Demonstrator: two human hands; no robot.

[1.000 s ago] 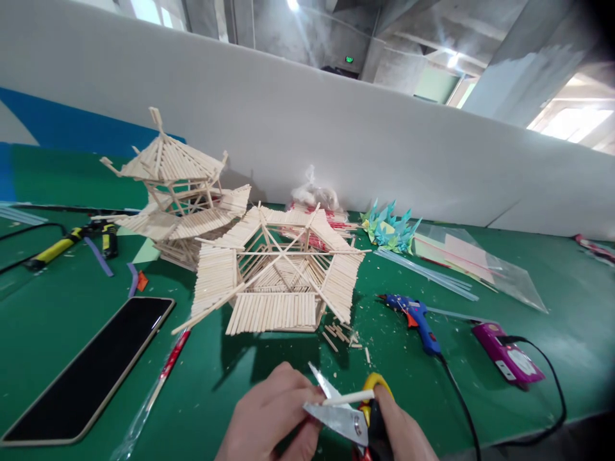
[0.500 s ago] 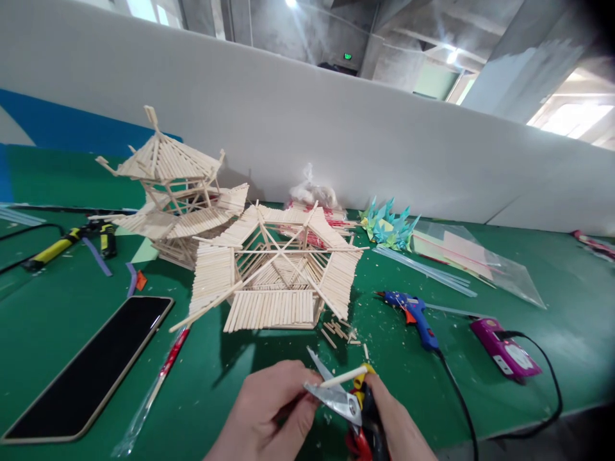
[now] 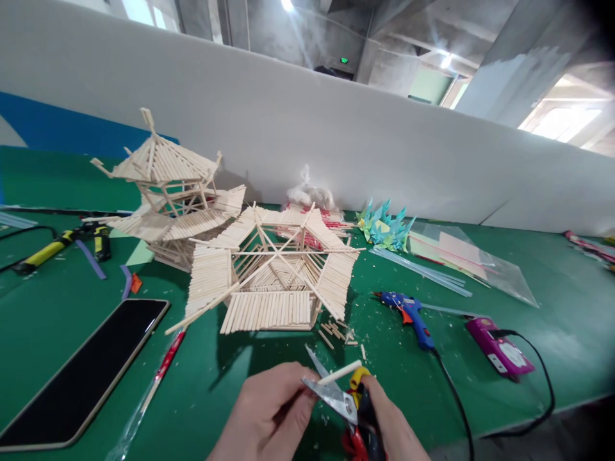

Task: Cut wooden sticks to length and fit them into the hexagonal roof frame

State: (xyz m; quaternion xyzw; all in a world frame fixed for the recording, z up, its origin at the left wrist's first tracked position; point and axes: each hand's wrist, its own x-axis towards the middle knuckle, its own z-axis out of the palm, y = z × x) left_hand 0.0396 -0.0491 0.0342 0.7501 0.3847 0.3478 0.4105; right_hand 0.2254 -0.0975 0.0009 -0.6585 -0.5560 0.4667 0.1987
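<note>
My left hand (image 3: 271, 410) pinches a thin pale wooden stick (image 3: 340, 372) low at the front of the table. That stick lies across the parted blades of the scissors (image 3: 336, 398). My right hand (image 3: 389, 416) is closed around the scissors' handles, which are yellow, red and black. Just beyond both hands stands a star-shaped model of wooden sticks (image 3: 269, 310), with long sticks crossing over its open top. Several short cut pieces of stick (image 3: 335, 330) are scattered by its right front corner.
A tiered stick pavilion (image 3: 166, 160) stands behind left. On the left lie a phone (image 3: 86, 371) and a yellow-black tool (image 3: 50, 251). To the right are a blue glue gun (image 3: 408, 314), a purple power box (image 3: 500, 349) with a cable, clear glue sticks (image 3: 423, 270) and folded paper (image 3: 384, 225).
The whole view has shifted slightly. My hands, the stick and the scissors hold nearly the same pose, with the blades still parted around the stick.
</note>
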